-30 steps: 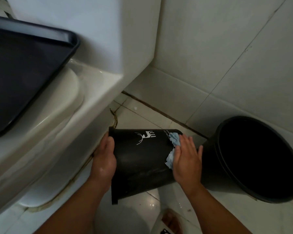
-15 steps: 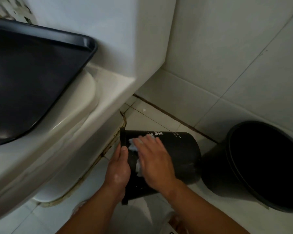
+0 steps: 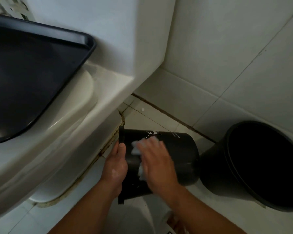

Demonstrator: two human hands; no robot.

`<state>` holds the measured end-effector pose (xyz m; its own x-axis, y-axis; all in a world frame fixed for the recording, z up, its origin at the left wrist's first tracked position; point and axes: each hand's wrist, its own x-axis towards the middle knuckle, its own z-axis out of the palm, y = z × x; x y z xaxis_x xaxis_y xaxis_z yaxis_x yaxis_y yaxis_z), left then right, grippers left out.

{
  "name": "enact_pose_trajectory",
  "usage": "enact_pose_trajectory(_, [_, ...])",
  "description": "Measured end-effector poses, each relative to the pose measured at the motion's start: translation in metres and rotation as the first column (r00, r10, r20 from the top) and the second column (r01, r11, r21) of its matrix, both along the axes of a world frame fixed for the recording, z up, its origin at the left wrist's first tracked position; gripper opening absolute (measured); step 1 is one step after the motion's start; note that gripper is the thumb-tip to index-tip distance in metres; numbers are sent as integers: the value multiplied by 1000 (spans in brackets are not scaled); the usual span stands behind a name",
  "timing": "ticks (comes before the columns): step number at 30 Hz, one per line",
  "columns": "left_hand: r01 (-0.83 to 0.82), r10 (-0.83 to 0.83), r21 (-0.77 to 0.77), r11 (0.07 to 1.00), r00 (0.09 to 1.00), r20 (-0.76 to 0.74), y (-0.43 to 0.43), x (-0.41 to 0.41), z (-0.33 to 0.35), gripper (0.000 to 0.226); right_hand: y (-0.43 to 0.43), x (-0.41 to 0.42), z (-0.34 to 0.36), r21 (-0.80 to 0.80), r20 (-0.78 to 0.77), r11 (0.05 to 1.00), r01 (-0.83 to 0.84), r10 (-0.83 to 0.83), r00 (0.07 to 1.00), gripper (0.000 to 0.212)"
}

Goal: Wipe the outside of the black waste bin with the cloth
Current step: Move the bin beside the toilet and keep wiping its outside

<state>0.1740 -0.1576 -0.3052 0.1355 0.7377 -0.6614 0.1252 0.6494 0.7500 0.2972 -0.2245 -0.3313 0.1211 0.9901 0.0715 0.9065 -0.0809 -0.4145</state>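
Porcelain of a white toilet (image 3: pixel 66 132) fills the left, with a dark tray (image 3: pixel 32 73) lying on its lid. Beside the toilet's base the left hand (image 3: pixel 116 166) grips the rim of the black waste bin (image 3: pixel 181 157), thumb over the edge, holding it tipped on its side. Just right of that, the right hand (image 3: pixel 157 164) lies flat on the bin's upper wall, fingers straight and blurred, pressing a pale cloth (image 3: pixel 135 147) against it near the rim. Farther right a larger black bucket (image 3: pixel 211 174) stands by the tiled wall (image 3: pixel 227 48), close to the bin's base.
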Motion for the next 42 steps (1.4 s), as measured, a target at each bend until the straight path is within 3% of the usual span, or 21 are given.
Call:
enact_pose_trajectory(2, [-9, 8, -5, 1000, 1000, -17, 2, 1, -1, 51, -27, -6, -12, 6, 78, 977, -214, 213, 974, 65])
enact_pose_trajectory(4, [-25, 25, 4, 1000, 999, -40, 7, 2, -3, 50, -45, 19, -28, 1, 198, 966, -257, 251, 947, 60])
enact_pose_trajectory(5, [-21, 21, 14, 1000, 999, -45, 8, 2, -4, 45, -51, 36, -34, 10, 232, 984, -177, 170, 958, 55])
enact_pose_trajectory(7, [13, -13, 16, 1000, 999, -31, 7, 4, -4, 36, -51, 70, -37, 18, 193, 989, 144, -144, 971, 51])
enact_pose_trajectory(9, [27, -26, 30, 999, 999, -29, 2, 7, -3, 39, -44, 82, -33, 0, 81, 890, 457, -455, 887, 47])
enact_pose_trajectory(11, [47, -46, 38, 998, 998, -41, -3, 10, -3, 42, -28, 55, -25, 15, 19, 818, 575, -575, 818, 45])
enact_pose_trajectory(12, [43, -41, 40, 998, 998, -47, -4, 11, -4, 41, -21, 31, -21, 38, 14, 852, 522, -523, 852, 47])
enact_pose_trajectory(14, [39, -38, 47, 998, 999, -35, -4, 11, -5, 35, -16, -16, -15, 78, 24, 964, 252, -255, 967, 50])
enact_pose_trajectory(17, [29, -28, 47, 998, 999, -27, -4, 7, -10, 31, -22, -20, -16, 64, 74, 996, -56, 51, 996, 55])
enact_pose_trajectory(18, [16, -15, 56, 998, 1000, -20, -5, 7, -11, 31, -26, -6, -20, 63, 89, 997, -41, 36, 995, 57])
enact_pose_trajectory(20, [-5, 5, 65, 998, 1000, 3, -5, 9, -8, 32, -35, 29, -28, 46, 66, 986, 162, -165, 984, 57])
enact_pose_trajectory(22, [-7, 7, 79, 997, 1000, -5, -4, 11, -7, 34, -46, 63, -36, 15, 45, 918, 395, -396, 917, 52])
enact_pose_trajectory(27, [-15, 16, 79, 997, 1000, -13, -7, 11, -4, 36, -66, 74, -45, 23, -91, 750, 661, -656, 749, 54])
enact_pose_trajectory(29, [-13, 16, 79, 997, 999, -38, -8, 12, -7, 38, -62, 37, -44, 112, -45, 787, 606, -606, 795, 52])
enact_pose_trajectory(31, [-14, 18, 75, 997, 999, -48, -6, 12, -10, 45, -56, -7, -39, 179, -30, 899, 401, -402, 915, 51])
enact_pose_trajectory(33, [4, -1, 49, 999, 998, -58, -3, 10, -16, 58, -50, -23, -29, 147, 42, 978, 151, -158, 986, 57])
enact_pose_trajectory(35, [-4, 4, 14, 1000, 998, -56, 3, 6, -20, 57, -45, -1, -29, 61, 140, 998, 30, -38, 989, 64])
enact_pose_trajectory(37, [-21, 20, -1, 1000, 998, -55, 12, 4, -16, 48, -49, 33, -34, -11, 180, 988, 153, -148, 972, 63])
enact_pose_trajectory(40, [-15, 15, 0, 1000, 997, -78, 25, 7, -11, 50, -55, 72, -37, -22, 70, 875, 484, -482, 874, 56])
enact_pose_trajectory(42, [-2, 8, 50, 999, 992, -126, 24, 8, -3, 48, -50, 74, -37, -19, 46, 849, 528, -527, 849, 54])
